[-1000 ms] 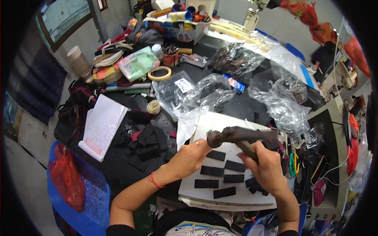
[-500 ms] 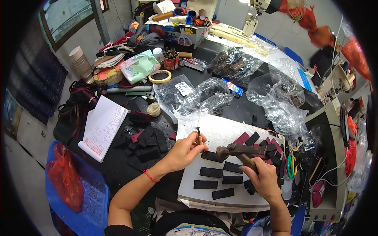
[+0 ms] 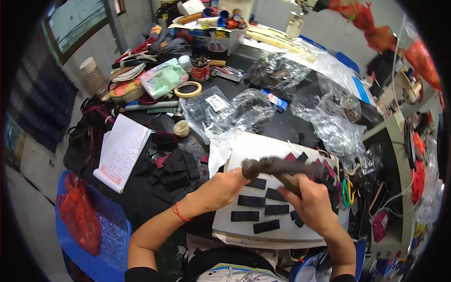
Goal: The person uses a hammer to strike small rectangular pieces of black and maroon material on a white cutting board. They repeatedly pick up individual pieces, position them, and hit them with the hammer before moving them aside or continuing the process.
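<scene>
My left hand [image 3: 221, 189] is closed over the far left part of a white board [image 3: 300, 237], fingers curled round a slim punch. The punch itself is hidden now by my fingers and the hammer. My right hand [image 3: 311, 201] grips the handle of a hammer [image 3: 284, 167]; its blurred head lies right at my left fingers, over the punch's place. Several black fabric strips [image 3: 251, 201] lie flat on the board, set out in rough rows between my hands. Black and maroon pieces are heaped at the board's right side, partly covered by the hammer and my right hand.
Left of the board lies a heap of black pieces [image 3: 176, 171], with an open notebook [image 3: 124, 150] beyond it. Clear plastic bags [image 3: 331, 134] and a tape roll [image 3: 188, 89] are farther back. Green-handled scissors [image 3: 347, 192] rest at the right.
The hammer has come left and up, onto the top of my left hand's punch, which it now hides. My right hand moved with it. The whole view has shifted slightly.
</scene>
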Demonstrator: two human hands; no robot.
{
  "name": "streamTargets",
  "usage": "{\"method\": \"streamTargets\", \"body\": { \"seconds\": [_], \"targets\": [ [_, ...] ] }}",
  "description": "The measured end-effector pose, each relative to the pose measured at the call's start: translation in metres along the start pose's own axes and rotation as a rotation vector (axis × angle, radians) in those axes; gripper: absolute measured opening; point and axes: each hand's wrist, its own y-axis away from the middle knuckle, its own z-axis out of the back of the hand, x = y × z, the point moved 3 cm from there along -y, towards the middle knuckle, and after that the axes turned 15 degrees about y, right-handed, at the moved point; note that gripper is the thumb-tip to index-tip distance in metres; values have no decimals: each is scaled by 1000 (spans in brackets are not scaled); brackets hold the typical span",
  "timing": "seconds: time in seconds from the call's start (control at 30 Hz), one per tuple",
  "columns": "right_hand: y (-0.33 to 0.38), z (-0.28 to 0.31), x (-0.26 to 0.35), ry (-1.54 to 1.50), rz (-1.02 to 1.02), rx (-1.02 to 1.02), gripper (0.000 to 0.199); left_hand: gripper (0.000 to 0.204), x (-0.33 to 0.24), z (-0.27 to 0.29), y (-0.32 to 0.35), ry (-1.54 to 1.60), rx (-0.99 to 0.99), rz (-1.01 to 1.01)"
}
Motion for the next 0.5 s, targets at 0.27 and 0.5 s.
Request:
{"method": "streamTargets", "body": {
  "seconds": [0.27,0.5],
  "targets": [
    [52,2,-31,-94,-282,-17,21,16,-14,-19,-5,729,-388,346],
    [91,-4,-52,-136,-416,65,24,15,-13,-56,6,792,-281,490]
  ]
}}
